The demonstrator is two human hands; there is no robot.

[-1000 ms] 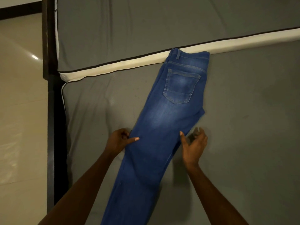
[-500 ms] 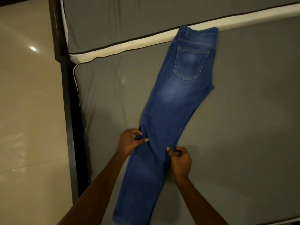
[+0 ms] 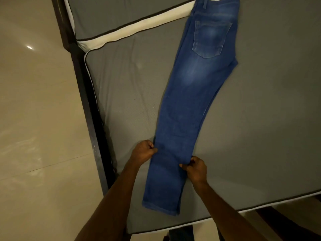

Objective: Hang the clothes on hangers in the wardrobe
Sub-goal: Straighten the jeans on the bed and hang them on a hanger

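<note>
Room light running dim and warm, w/ a yellowish cast over everything. One small bright glare spot showing on the glossy floor (image 3: pixel 34 119) upper left, so light prob. coming from overhead; broader soft sheen spreading across the tiles lower down. Mattress (image 3: pixel 260 127) reading flat grey, low contrast, faint wrinkle shading only. Weak shadows sitting under the left hand (image 3: pixel 143 152) and right hand (image 3: pixel 196 169). Jeans (image 3: pixel 187 110) looking slightly soft, stitching smeared. Wide-angle bending the bed frame (image 3: pixel 90 110) lines toward the edges. Bottom edge going dark and murky, detail lost.
</note>
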